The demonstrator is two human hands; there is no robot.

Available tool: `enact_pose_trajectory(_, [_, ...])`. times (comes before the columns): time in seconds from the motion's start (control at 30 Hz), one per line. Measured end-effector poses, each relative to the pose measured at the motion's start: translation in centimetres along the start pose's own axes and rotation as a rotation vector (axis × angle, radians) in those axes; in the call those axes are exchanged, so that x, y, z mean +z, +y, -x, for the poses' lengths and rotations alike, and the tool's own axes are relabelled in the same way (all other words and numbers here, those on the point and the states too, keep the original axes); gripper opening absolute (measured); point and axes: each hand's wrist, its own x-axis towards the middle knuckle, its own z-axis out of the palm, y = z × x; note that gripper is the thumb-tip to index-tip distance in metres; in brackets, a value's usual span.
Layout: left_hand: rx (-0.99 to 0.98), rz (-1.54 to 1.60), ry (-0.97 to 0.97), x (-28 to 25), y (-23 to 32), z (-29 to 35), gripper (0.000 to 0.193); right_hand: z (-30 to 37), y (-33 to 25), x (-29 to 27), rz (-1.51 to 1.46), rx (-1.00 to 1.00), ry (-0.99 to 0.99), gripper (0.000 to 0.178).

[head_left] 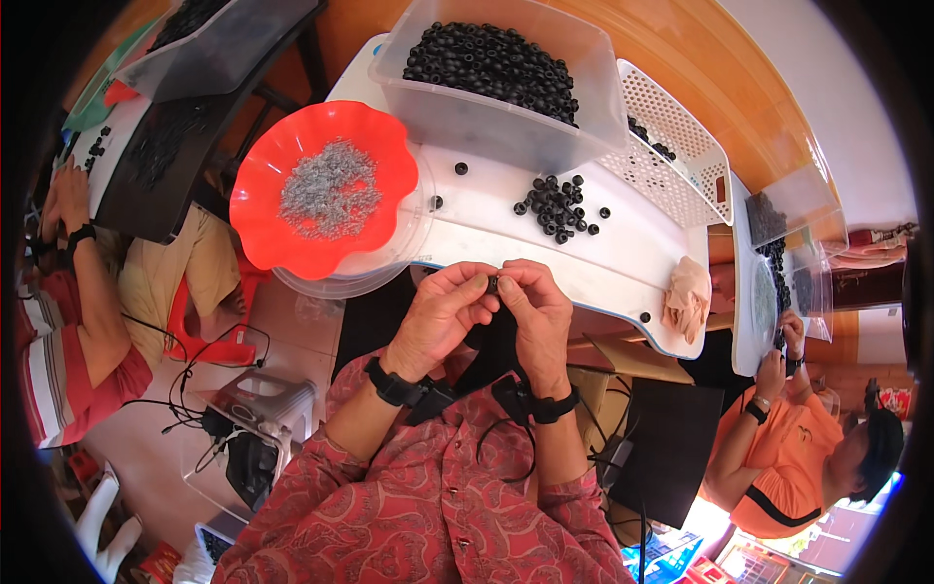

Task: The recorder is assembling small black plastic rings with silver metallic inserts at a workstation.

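Observation:
My left hand [436,321] and my right hand [541,319] meet just off the front edge of the white table [472,219]. Between their fingertips they pinch a small black ring-like piece [492,284], mostly covered by the fingers. Beyond them on the table lies a loose pile of round black pieces with holes [559,209], with a few strays around it. To the left, a red wavy-rimmed bowl [261,180] holds a heap of small thin silvery pieces [331,190].
A clear plastic bin [486,127] full of black pieces stands at the back, beside a white perforated basket [671,146]. A crumpled tan cloth [688,297] lies at the table's right end. People work at tables on either side. Below is a cardboard box [632,358].

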Motion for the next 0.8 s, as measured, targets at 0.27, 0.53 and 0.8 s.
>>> enact_pose_trajectory(0.27, [-0.023,0.032,-0.018,-0.2,-0.2,-0.3,0.021,0.0,0.1,-0.1,-0.003,-0.014,0.029,0.008])
enact_pose_trajectory(0.53, [-0.017,0.005,0.019,-0.3,-0.3,-0.8,0.023,-0.4,0.1,0.0,0.074,-0.07,0.05,0.009])
enact_pose_trajectory(0.8, [-0.044,0.082,0.029,-0.3,0.0,-0.9,0.024,-3.7,0.0,-3.7,0.756,-0.392,0.416,0.008])
